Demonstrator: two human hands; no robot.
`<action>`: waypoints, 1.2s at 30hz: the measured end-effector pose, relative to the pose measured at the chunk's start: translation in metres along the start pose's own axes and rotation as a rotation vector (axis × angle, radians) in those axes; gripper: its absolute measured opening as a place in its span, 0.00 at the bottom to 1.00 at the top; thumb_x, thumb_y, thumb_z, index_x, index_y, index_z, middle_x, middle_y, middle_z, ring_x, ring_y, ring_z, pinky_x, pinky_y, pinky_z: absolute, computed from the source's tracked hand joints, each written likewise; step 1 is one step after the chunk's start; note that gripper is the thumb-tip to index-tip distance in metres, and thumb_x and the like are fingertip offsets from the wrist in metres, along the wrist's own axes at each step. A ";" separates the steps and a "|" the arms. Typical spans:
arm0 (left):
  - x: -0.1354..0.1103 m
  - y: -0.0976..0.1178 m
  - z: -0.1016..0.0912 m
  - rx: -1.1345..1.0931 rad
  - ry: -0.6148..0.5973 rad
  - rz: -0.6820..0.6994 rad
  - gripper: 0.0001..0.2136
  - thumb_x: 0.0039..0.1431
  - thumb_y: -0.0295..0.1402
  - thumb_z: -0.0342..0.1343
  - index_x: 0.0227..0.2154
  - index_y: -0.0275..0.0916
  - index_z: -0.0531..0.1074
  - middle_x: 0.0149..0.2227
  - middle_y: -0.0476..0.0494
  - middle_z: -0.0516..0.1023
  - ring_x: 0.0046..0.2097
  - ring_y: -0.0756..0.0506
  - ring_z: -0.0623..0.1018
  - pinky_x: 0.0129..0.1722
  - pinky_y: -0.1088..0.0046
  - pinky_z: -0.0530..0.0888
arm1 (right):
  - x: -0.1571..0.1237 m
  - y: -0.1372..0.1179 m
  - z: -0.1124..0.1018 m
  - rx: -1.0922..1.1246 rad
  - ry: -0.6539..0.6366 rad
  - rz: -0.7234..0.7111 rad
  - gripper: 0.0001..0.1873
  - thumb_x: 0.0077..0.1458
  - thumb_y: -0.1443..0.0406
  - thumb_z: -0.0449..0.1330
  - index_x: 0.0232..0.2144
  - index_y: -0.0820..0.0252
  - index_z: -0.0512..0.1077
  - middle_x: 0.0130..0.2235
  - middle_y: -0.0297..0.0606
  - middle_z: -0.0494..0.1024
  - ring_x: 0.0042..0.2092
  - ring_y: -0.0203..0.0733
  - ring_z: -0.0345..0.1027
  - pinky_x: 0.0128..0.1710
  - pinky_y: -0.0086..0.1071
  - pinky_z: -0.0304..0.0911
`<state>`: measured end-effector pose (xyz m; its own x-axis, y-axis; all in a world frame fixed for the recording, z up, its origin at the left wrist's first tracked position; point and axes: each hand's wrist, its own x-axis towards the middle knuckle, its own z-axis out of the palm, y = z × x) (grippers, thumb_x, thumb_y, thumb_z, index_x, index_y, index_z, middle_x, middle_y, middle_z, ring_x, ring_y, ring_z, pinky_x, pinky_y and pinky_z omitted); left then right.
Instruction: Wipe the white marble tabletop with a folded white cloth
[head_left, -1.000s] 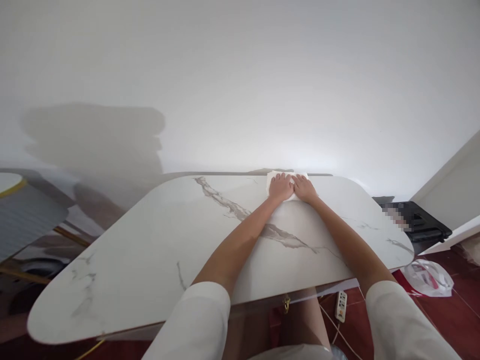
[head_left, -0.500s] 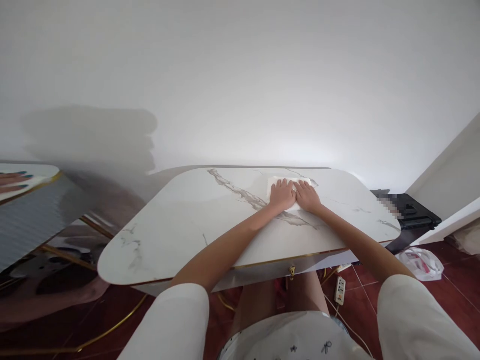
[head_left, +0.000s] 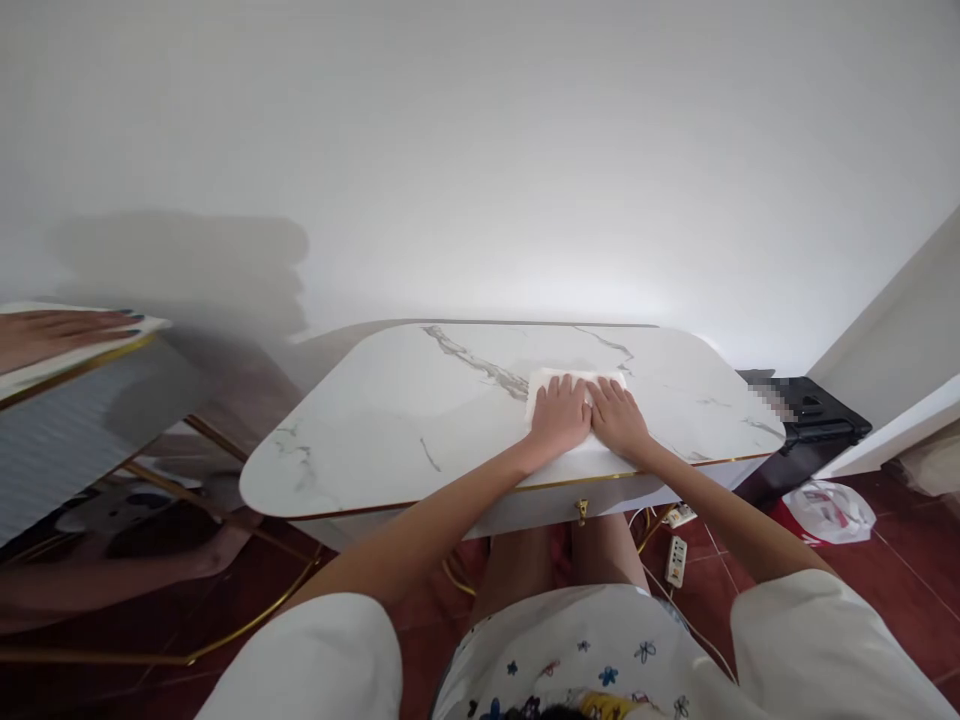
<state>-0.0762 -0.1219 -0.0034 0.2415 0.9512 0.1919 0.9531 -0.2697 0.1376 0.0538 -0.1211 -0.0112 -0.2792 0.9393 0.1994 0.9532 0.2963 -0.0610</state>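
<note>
My left hand (head_left: 561,412) lies flat on a white cloth or wipe (head_left: 538,382), fingers stretched forward. Beside it, with the thumbs nearly touching, my right hand (head_left: 619,415) presses flat on the same cloth, its fingers also extended. Most of the cloth is hidden beneath both palms; its far edge and left corner show. Under it is a white marble-patterned tabletop (head_left: 390,420) with grey veins and a gold-coloured rim, and both hands are close to its front edge.
A gold drawer knob (head_left: 582,512) sits below the front edge. Another person's hand (head_left: 67,332) rests on a second table at the left. At the right are a black case (head_left: 829,430) and a plastic bag (head_left: 829,512). A power strip (head_left: 676,560) lies on the floor. A wall stands behind.
Both hands have drawn the cloth back across the tabletop towards me, nearer the front edge. The other person's hand at the left reaches further into view.
</note>
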 end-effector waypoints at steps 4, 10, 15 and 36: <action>-0.023 0.015 -0.003 -0.009 0.000 -0.032 0.25 0.68 0.34 0.38 0.66 0.35 0.59 0.69 0.35 0.58 0.69 0.33 0.58 0.66 0.52 0.58 | -0.023 0.000 -0.004 0.004 -0.013 0.002 0.29 0.68 0.63 0.40 0.68 0.62 0.56 0.70 0.45 0.57 0.70 0.53 0.48 0.66 0.47 0.49; -0.034 0.042 -0.007 0.001 -0.014 -0.080 0.26 0.68 0.35 0.39 0.67 0.35 0.58 0.69 0.35 0.58 0.70 0.34 0.56 0.67 0.53 0.58 | -0.038 0.019 -0.006 0.010 -0.009 -0.037 0.29 0.67 0.64 0.42 0.68 0.62 0.58 0.70 0.45 0.58 0.70 0.54 0.49 0.66 0.46 0.50; -0.021 0.052 0.000 -0.024 -0.019 -0.060 0.26 0.68 0.36 0.39 0.67 0.33 0.57 0.70 0.32 0.57 0.70 0.32 0.55 0.66 0.51 0.57 | -0.033 0.039 -0.003 0.031 0.008 -0.053 0.29 0.67 0.64 0.41 0.68 0.61 0.58 0.69 0.45 0.59 0.70 0.53 0.50 0.66 0.47 0.51; 0.122 -0.003 0.027 -0.064 0.094 -0.085 0.19 0.68 0.34 0.40 0.57 0.39 0.66 0.62 0.36 0.67 0.63 0.35 0.63 0.60 0.54 0.62 | 0.122 0.070 0.023 0.075 0.035 -0.102 0.28 0.67 0.65 0.41 0.66 0.63 0.60 0.67 0.48 0.62 0.66 0.53 0.54 0.62 0.48 0.55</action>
<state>-0.0442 -0.0013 -0.0068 0.1398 0.9535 0.2668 0.9549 -0.2012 0.2185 0.0842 0.0182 -0.0136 -0.3689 0.8973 0.2423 0.9082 0.4035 -0.1116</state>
